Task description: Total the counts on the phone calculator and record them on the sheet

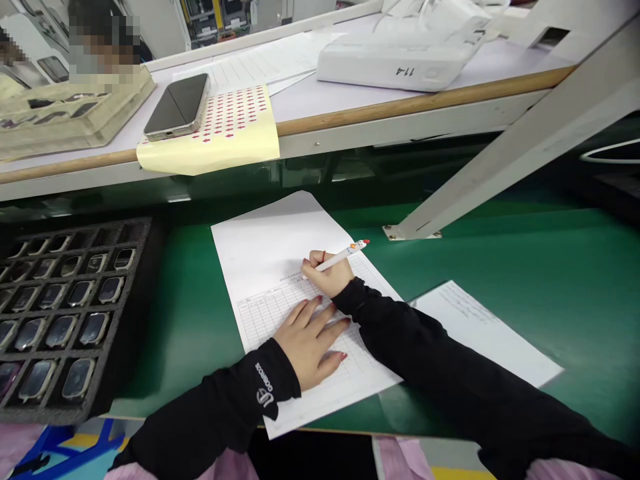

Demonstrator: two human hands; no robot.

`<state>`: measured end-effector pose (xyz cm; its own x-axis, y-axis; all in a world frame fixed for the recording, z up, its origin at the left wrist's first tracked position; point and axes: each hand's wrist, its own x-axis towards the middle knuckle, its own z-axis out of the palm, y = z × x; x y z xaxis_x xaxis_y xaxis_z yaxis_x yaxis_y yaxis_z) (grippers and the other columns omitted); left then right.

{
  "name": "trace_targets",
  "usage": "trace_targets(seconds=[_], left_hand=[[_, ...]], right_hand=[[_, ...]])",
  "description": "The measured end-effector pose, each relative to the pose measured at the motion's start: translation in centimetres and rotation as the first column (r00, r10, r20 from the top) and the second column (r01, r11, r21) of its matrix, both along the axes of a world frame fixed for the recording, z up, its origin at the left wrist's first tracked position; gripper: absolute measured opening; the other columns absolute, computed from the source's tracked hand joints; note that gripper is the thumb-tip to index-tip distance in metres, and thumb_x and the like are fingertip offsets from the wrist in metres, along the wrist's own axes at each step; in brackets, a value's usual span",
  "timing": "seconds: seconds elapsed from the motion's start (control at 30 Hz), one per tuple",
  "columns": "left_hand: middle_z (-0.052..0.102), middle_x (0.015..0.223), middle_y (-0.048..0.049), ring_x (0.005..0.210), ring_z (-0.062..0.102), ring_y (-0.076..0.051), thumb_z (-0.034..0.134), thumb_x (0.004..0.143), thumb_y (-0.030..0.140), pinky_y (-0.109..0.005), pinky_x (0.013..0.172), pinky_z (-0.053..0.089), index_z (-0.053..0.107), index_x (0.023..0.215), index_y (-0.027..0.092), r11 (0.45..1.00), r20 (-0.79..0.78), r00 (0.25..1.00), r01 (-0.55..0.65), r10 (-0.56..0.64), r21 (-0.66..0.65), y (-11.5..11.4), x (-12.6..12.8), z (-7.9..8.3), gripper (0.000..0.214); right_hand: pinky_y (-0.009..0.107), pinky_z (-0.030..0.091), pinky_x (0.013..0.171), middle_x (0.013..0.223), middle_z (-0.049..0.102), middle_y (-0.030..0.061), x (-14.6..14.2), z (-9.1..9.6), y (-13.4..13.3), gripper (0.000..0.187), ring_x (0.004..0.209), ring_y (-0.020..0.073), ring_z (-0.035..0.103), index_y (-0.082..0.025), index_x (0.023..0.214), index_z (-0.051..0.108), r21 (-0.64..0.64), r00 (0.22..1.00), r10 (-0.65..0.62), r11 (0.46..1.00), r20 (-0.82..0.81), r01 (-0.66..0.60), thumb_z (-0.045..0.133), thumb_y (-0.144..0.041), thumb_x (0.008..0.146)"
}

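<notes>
A printed form (260, 320) with a table grid lies on the green bench, its upper part blank and its far edge slightly raised. Flat on the lower half of this sheet rests my left hand (313, 343), fingers spread. My right hand (330, 272) is closed around a white pen (343, 255), which has a small coloured figure on its top end. The pen's tip meets the paper near the top of the grid; my fingers partly hide it. Black sleeves cover both forearms.
A black foam tray (135, 293) holding several watch-like cases stands at left. Another written sheet (480, 327) lies at right, near a slanted metal post (480, 160). On the raised shelf are a phone (177, 107), a yellow sticker sheet (240, 133) and a white device (380, 67). A person sits beyond.
</notes>
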<state>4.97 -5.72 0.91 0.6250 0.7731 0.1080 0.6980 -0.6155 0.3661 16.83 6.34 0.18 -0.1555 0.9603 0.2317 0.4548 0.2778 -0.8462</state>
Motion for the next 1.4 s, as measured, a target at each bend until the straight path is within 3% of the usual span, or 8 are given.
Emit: trace_targets(seconds=[0.63,1.03,1.4], left_hand=[[0.038,0.148,-0.0062,0.141,0.023,-0.028,0.041,0.093,0.044,-0.045,0.116,0.021,0.04,0.139,0.021,1.0,-0.004,1.0,0.004,-0.004,0.014,0.03,-0.06,-0.02,0.052],[0.039,0.147,-0.0072,0.142,0.021,-0.027,0.042,0.093,0.043,-0.046,0.115,0.023,0.039,0.139,0.021,1.0,0.004,1.0,0.007,-0.007,0.015,0.02,-0.06,-0.06,0.052],[0.039,0.147,-0.0073,0.141,0.023,-0.028,0.039,0.094,0.044,-0.047,0.115,0.021,0.04,0.139,0.02,1.0,0.001,1.0,0.009,-0.009,0.005,0.05,-0.11,-0.02,0.051]], right_hand=[[0.025,0.028,0.047,0.043,0.026,-0.0061,0.46,-0.1,0.32,0.032,0.045,0.0088,0.028,-0.023,0.048,0.025,0.034,0.998,-0.056,0.998,-0.007,0.057,0.049,-0.03,0.068],[0.026,0.029,0.048,0.044,0.027,-0.006,0.66,0.04,0.34,0.034,0.046,0.0092,0.029,-0.023,0.049,0.026,0.021,1.0,0.016,1.0,0.014,-0.016,0.049,-0.032,0.071],[0.026,0.028,0.048,0.046,0.024,-0.0062,0.54,0.1,0.35,0.033,0.047,0.0093,0.027,-0.023,0.049,0.023,0.01,1.0,0.003,1.0,0.009,-0.003,0.049,-0.03,0.068]])
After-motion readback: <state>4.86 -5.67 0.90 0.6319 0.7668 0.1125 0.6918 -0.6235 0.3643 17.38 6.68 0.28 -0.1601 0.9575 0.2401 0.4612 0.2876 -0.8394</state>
